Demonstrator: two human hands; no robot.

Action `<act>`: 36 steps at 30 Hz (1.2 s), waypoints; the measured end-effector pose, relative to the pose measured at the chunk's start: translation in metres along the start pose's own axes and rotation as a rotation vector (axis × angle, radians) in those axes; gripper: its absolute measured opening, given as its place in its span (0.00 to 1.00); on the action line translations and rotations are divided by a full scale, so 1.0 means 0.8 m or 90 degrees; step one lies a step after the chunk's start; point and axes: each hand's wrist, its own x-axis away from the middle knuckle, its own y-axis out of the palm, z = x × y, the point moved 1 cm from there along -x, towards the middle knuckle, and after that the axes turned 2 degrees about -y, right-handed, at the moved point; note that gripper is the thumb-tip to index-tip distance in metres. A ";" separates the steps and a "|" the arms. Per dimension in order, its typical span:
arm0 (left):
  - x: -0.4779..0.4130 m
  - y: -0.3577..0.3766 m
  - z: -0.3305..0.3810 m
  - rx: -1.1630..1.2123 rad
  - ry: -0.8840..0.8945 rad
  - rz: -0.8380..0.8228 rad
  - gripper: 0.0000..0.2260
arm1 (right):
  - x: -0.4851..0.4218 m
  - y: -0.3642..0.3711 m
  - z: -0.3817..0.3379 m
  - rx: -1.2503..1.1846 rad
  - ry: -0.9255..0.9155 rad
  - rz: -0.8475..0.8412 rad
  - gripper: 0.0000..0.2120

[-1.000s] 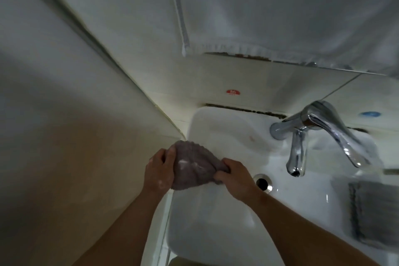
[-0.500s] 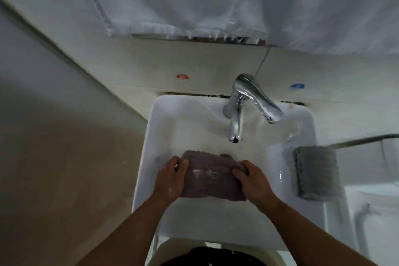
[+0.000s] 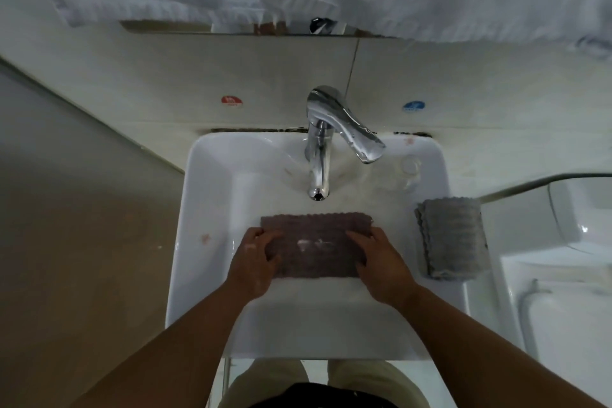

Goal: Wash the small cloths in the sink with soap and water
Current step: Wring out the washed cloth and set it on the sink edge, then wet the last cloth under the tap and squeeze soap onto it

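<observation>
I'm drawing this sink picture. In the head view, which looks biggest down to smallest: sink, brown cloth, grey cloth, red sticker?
Sink
Then brown cloth and grey cloth, too alike to rank
Red sticker smallest

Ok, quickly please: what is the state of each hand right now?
Left hand: fingers curled over the left end of the brown cloth, holding it.
Right hand: holding the cloth's right end.

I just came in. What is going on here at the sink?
A person stands at the white sink and holds a purplish cloth spread flat over the basin, just below the faucet. The left-hand grip has one end, the right-hand grip the other. A little white foam sits on the middle of the cloth. No water stream shows. A folded grey cloth lies on the sink's right rim.
</observation>
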 end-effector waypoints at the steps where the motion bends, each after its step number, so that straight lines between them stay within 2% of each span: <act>1: 0.002 0.000 -0.002 -0.022 0.012 -0.014 0.27 | 0.003 0.002 0.002 0.010 0.008 0.006 0.31; 5: 0.005 0.000 -0.008 -0.122 0.033 -0.015 0.31 | 0.015 -0.006 -0.002 0.072 0.074 0.039 0.32; 7: 0.006 -0.002 -0.008 -0.130 0.039 -0.001 0.31 | 0.025 -0.020 -0.020 0.055 0.070 0.077 0.30; 12: 0.011 -0.015 -0.008 -0.161 0.020 -0.021 0.34 | 0.055 -0.090 -0.101 -0.164 -0.023 0.210 0.19; 15: 0.010 -0.019 -0.007 -0.156 0.006 -0.035 0.34 | 0.059 -0.135 -0.143 -0.265 -0.040 0.261 0.18; 19: 0.008 -0.020 -0.008 -0.158 0.014 -0.036 0.33 | 0.048 -0.176 -0.182 -0.407 -0.049 0.277 0.12; 23: 0.010 -0.020 -0.005 -0.154 0.013 -0.032 0.32 | 0.046 -0.192 -0.201 -0.471 -0.054 0.271 0.05; 32: 0.008 -0.020 -0.005 -0.143 -0.002 -0.043 0.31 | 0.043 -0.207 -0.218 -0.445 -0.082 0.273 0.07; 36: 0.006 -0.018 -0.008 -0.180 0.002 -0.031 0.33 | 0.045 -0.204 -0.212 -0.442 -0.101 0.276 0.11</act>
